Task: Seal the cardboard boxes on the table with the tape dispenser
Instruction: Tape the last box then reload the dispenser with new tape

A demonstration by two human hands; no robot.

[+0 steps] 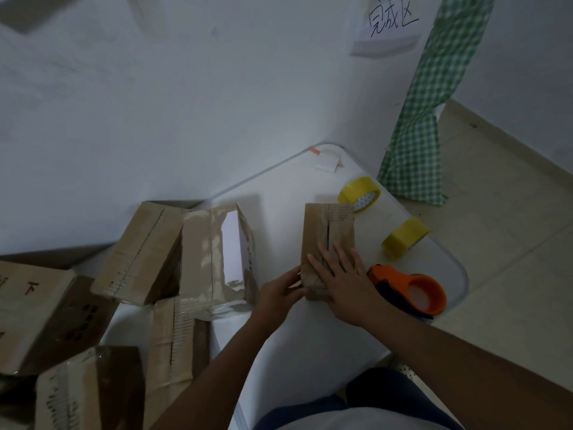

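A small brown cardboard box (328, 231) lies on the white table (294, 336), its top flaps closed with a dark seam down the middle. My right hand (344, 280) lies flat on the box's near end, fingers straight and spread over the seam. My left hand (279, 293) touches the box's near left corner with its fingertips. The orange tape dispenser (415, 290) lies on the table just right of my right hand, held by neither hand.
Two yellow tape rolls (359, 193) (403, 237) sit near the table's right edge. Several other cardboard boxes (217, 259) crowd the left side. A green checked cloth (428, 119) hangs at the right, beyond the table corner. The wall stands close behind.
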